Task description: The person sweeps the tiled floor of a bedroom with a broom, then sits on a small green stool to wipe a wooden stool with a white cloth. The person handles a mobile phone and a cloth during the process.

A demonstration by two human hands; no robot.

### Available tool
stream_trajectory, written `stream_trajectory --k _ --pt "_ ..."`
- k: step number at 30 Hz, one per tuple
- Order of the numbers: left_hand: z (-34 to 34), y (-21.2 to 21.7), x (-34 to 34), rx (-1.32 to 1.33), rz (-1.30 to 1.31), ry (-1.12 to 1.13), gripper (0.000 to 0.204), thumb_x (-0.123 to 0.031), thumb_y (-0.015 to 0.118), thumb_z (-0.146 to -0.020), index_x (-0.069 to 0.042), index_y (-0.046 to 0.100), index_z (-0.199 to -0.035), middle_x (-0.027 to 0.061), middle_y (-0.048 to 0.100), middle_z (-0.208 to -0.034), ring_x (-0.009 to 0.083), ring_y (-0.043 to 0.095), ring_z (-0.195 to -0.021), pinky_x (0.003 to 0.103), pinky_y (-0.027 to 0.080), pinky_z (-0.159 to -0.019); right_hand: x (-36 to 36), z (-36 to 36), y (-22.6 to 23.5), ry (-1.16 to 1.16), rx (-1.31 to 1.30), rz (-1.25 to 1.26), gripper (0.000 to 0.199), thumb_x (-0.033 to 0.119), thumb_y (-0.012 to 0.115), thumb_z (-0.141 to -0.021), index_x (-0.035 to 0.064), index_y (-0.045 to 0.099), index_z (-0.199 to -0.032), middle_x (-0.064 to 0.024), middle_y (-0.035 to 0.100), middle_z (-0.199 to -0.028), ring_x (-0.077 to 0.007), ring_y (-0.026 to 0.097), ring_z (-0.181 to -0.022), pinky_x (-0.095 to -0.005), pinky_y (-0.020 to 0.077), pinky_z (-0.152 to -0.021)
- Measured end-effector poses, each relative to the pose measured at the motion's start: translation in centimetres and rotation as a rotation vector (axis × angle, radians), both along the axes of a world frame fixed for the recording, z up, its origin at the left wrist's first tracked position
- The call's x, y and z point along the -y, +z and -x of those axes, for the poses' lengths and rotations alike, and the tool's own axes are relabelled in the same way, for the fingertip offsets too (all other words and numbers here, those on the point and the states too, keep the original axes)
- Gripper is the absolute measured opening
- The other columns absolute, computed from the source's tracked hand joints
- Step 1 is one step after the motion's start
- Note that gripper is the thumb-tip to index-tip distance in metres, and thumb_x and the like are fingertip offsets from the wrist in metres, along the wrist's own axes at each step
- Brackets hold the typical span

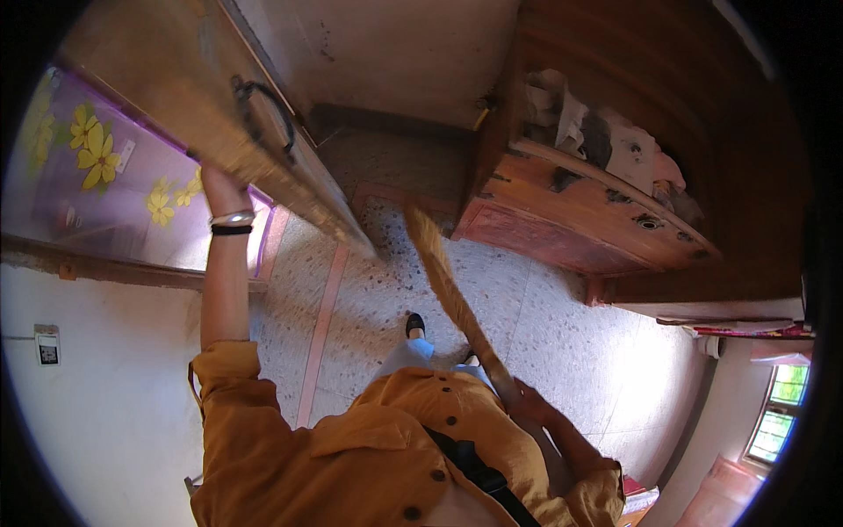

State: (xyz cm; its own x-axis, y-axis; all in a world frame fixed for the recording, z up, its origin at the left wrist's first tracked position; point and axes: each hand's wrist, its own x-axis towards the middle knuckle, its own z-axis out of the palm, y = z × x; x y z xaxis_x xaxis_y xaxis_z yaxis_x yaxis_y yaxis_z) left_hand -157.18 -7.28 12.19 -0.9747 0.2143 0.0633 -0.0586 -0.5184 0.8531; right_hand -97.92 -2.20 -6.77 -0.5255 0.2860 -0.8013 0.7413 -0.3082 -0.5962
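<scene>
My right hand (532, 409) is closed around the lower end of a long straw-coloured broom (457, 303), close to my right side. The broom slants up and to the left, its far end over the speckled floor between the door and a wooden cabinet. My left arm is stretched forward, and my left hand (223, 186) is up against the wooden door (167, 83). The door's edge hides the fingers there. A dark curved handle (263, 114) is fixed to the door, beyond my left hand. The door looks blurred along its lower edge.
A purple curtain with yellow flowers (97, 158) hangs at the left, behind the door. On the right stands the wooden cabinet (562, 211), with crumpled cloths (628, 154) on it. The speckled floor (544, 325) has a pink strip. A window (781, 400) shows far right.
</scene>
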Motion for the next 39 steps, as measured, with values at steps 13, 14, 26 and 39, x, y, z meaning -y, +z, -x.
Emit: stream_trajectory --k 13,14,26,39 --pt "14.6 -3.4 22.0 0.027 0.024 0.199 0.03 -0.03 0.048 -0.091 -0.007 0.055 -0.109 0.0042 0.059 -0.098 0.0166 0.058 -0.088 0.032 0.049 -0.073 -11.6 28.1 -10.0 -0.443 -0.033 0.627 0.028 0.012 0.067 -0.068 0.0071 0.052 -0.092 -0.0122 0.054 -0.069 -0.0256 0.055 -0.053 -0.0416 0.0497 -0.048" --pt "14.9 -3.3 22.4 0.028 0.019 0.201 0.03 -0.03 0.048 -0.091 -0.007 0.055 -0.109 0.0042 0.059 -0.098 0.0166 0.058 -0.088 0.032 0.049 -0.073 -11.0 29.0 -11.7 -0.398 -0.188 0.533 0.025 0.013 0.067 -0.068 0.0067 0.053 -0.088 -0.0118 0.054 -0.068 -0.0253 0.055 -0.054 -0.0411 0.0494 -0.049" --pt "16.8 -3.7 25.3 0.033 -0.001 0.242 0.03 -0.029 0.047 -0.091 -0.007 0.055 -0.109 0.0044 0.059 -0.098 0.017 0.058 -0.088 0.032 0.049 -0.073 -13.2 29.5 -7.5 -0.142 -0.135 0.347 0.04 0.012 0.064 -0.069 0.0106 0.045 -0.105 -0.0103 0.051 -0.072 -0.0232 0.055 -0.05 -0.0369 0.049 -0.043" --pt "15.6 -4.0 25.2 0.065 -0.013 0.35 0.03 -0.029 0.046 -0.091 -0.006 0.055 -0.109 0.0046 0.059 -0.098 0.0175 0.059 -0.087 0.033 0.05 -0.073 -11.8 42.1 -16.8 -0.384 0.025 0.403 0.02 0.01 0.068 -0.062 0.0046 0.054 -0.076 -0.0108 0.052 -0.065 -0.0259 0.053 -0.055 -0.0416 0.0466 -0.051"
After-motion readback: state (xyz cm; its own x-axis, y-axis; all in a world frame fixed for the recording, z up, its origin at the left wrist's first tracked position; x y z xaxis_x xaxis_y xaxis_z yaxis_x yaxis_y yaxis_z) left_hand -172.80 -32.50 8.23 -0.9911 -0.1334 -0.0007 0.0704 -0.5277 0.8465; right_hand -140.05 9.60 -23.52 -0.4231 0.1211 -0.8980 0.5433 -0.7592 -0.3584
